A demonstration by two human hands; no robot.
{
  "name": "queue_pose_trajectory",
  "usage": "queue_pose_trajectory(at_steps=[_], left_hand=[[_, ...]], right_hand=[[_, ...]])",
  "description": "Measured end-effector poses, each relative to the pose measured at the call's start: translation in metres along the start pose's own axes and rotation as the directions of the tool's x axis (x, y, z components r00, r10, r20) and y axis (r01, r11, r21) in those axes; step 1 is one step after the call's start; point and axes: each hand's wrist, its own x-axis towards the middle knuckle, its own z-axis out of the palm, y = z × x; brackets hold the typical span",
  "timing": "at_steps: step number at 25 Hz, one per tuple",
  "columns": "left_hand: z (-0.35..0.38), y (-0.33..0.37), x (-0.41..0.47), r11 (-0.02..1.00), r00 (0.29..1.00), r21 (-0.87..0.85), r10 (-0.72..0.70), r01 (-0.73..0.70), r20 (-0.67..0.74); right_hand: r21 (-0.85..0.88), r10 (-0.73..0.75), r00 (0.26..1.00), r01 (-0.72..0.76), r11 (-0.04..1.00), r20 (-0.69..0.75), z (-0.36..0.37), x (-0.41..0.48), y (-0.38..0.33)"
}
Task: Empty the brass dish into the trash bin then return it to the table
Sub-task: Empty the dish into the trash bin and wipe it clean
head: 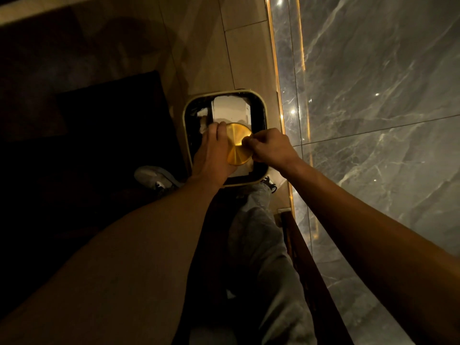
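Observation:
The round brass dish (237,143) is turned over, its shiny underside facing me, directly above the open trash bin (261,105). My left hand (212,150) grips the dish along its left edge. My right hand (270,148) is closed against the dish's right edge with fingers curled at the rim. The bin is square with rounded corners, a pale rim and a black liner, and holds white paper and scraps. What is under the dish is hidden.
The bin stands on a beige tiled floor (244,53) beside a grey marble wall (373,95) with a lit gold strip (276,70). A dark rug or furniture (99,120) lies left. My shoe (154,176) and grey trouser leg (261,232) are just below the bin.

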Motion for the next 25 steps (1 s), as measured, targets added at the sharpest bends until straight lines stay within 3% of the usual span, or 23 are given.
queue_pose_trajectory(at_steps=[4,6,9,11,17,25], left_hand=[[-0.003,-0.009,0.002,1.0,0.998,-0.024,-0.005,0.006,0.058],[-0.001,-0.01,0.001,0.999,0.998,-0.05,-0.015,0.017,0.054],[0.001,-0.008,-0.001,0.993,0.999,-0.117,0.0,0.004,0.041],[0.001,-0.009,-0.002,0.99,0.999,-0.141,0.007,-0.002,0.036],[0.001,-0.006,-0.001,0.984,1.0,-0.18,-0.009,0.014,0.027],[-0.001,-0.007,-0.001,0.976,0.997,-0.203,-0.07,0.077,0.04]], right_hand=[[-0.145,-0.217,0.974,0.224,0.964,0.064,-0.001,-0.011,0.016],[-0.28,-0.363,0.929,0.37,0.886,0.076,-0.002,-0.015,0.026],[-0.602,-0.567,0.793,0.57,0.56,0.223,-0.007,-0.016,0.039],[-0.677,-0.605,0.721,0.632,0.377,0.337,-0.012,-0.014,0.039],[-0.758,-0.615,0.624,0.649,0.065,0.482,-0.006,-0.008,0.046],[-0.749,-0.642,0.614,0.656,0.093,0.459,0.007,-0.004,0.045]])
